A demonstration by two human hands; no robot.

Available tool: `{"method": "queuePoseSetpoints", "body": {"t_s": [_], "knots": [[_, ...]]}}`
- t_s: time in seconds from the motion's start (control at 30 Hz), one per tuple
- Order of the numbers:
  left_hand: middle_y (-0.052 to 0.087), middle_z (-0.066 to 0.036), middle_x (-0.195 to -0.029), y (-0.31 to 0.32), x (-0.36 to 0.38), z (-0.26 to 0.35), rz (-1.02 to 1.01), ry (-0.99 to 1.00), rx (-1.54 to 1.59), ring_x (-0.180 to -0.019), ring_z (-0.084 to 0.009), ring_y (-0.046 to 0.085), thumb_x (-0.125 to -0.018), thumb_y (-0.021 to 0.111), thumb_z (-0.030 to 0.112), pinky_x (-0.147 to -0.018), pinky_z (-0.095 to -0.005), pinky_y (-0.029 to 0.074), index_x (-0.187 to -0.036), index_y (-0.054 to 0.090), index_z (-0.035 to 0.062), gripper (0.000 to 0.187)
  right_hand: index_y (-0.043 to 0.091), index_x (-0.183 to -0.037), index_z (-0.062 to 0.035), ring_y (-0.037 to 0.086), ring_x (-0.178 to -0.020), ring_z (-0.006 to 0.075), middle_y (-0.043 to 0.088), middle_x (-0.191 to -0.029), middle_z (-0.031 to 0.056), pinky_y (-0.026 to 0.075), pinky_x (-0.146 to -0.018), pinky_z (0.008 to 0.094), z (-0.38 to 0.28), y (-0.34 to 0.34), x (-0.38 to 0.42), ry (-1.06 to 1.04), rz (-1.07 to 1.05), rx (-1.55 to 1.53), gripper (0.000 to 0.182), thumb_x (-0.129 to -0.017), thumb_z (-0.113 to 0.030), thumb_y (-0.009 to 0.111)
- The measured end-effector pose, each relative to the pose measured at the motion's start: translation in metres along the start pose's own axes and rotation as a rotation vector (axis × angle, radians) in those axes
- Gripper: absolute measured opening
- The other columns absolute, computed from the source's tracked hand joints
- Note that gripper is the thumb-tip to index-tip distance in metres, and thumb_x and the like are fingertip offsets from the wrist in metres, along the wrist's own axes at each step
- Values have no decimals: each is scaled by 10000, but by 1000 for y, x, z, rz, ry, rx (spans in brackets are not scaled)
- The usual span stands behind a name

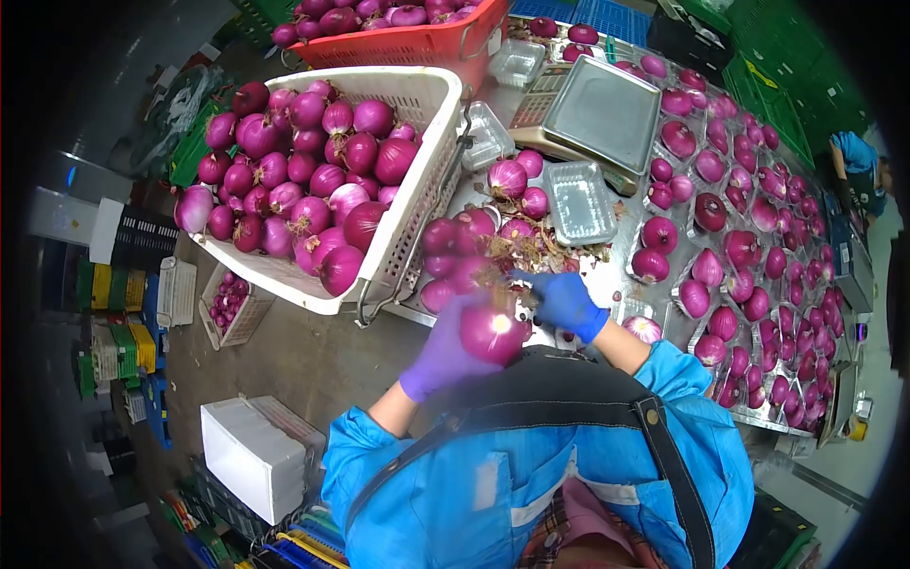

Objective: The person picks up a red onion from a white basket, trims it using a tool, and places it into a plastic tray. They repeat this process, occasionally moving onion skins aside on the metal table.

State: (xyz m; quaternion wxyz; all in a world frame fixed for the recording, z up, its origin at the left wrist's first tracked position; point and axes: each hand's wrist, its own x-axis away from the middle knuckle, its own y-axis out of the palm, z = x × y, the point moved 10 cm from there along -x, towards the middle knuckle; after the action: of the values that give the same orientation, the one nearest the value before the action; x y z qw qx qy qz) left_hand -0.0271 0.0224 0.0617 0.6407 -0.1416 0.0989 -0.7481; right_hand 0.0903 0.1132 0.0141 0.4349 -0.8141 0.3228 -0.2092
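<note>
A large red onion (pixel 491 336) sits in my left hand (pixel 439 353), whose gloved fingers wrap round its side. Dry roots or stem show at the onion's upper end. Close by on the right, my gloved right hand (pixel 565 302) is closed near that end; what it grips is blurred and I cannot make it out. Just beyond both hands, loose onions (pixel 507 178) lie on the metal table among a heap of dry peelings (pixel 540 254). An empty clear plastic tray (pixel 579 202) stands behind my right hand.
A white crate (pixel 441 156) full of red onions stands at the left, with a red crate (pixel 417 43) behind it. A weighing scale (pixel 604 109) is at the back. Several trays of onions (pixel 739 251) cover the right side. Another person (pixel 858 166) is at the far right.
</note>
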Motion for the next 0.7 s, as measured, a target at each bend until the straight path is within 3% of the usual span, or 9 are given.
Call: {"method": "queuePoseSetpoints", "body": {"t_s": [0.07,0.2,0.23,0.27,0.33,0.4,0.47,0.6,0.7], "knots": [[450,-116,-1201,2,8,1,0,-59,142,-1111,-203,460,-505,819,103,-953,-330,389,-1224,374,49,848,525,-1215,-195,609,-626,301,638,-790,135,489,-605,389,65,12,3,156,53,10,494,-727,-136,571],[419,-124,-1223,-22,2,-13,180,-66,278,-1138,-209,439,-540,799,86,-961,-355,392,-1239,358,52,827,546,-1189,-130,623,-686,251,638,-765,145,490,-662,340,68,15,15,149,11,-216,426,-771,-200,579],[374,-131,-1282,-16,1,-28,186,-238,605,-1182,-253,409,-585,806,193,-998,-396,369,-1294,303,59,879,543,-1191,-108,630,-714,223,645,-783,139,490,-682,318,61,20,14,144,-42,-414,428,-778,-211,584],[374,-131,-1282,-13,-1,-32,181,-236,601,-1182,-253,409,-585,806,193,-998,-396,369,-1294,303,59,879,543,-1191,-108,630,-714,223,645,-783,139,490,-682,318,57,19,14,146,-35,-415,428,-778,-211,584],[334,-134,-1336,9,-6,-51,166,-254,1506,-1223,-309,368,-611,791,325,-1039,-444,321,-1340,246,74,943,531,-1204,-112,632,-721,157,648,-796,117,490,-690,280,51,21,11,202,16,-812,391,-815,-128,569],[299,-136,-1372,20,-6,-57,74,-281,1588,-1242,-335,342,-634,761,396,-1066,-469,275,-1352,228,72,951,540,-1198,-126,621,-694,128,639,-763,109,486,-671,260,35,11,11,168,107,-613,397,-803,-109,577],[328,-138,-1357,26,-12,-51,36,-198,1772,-1239,-320,354,-686,740,313,-1062,-477,277,-1344,239,56,866,543,-1194,-132,632,-669,157,635,-750,121,490,-639,263,3,-16,15,18,264,-667,407,-791,-92,589],[363,-141,-1326,26,-12,-66,140,-200,1542,-1227,-301,372,-722,706,186,-1044,-471,312,-1333,249,44,776,548,-1176,-161,620,-629,266,636,-784,130,491,-559,327,-38,-45,13,-116,364,-268,424,-761,-90,600],[403,-140,-1280,18,-12,-56,189,-132,1235,-1201,-288,402,-721,670,76,-1016,-443,356,-1322,264,45,726,546,-1174,-163,606,-607,275,635,-778,121,480,-535,349,-36,-35,10,-96,338,-199,429,-752,-105,599]]}}
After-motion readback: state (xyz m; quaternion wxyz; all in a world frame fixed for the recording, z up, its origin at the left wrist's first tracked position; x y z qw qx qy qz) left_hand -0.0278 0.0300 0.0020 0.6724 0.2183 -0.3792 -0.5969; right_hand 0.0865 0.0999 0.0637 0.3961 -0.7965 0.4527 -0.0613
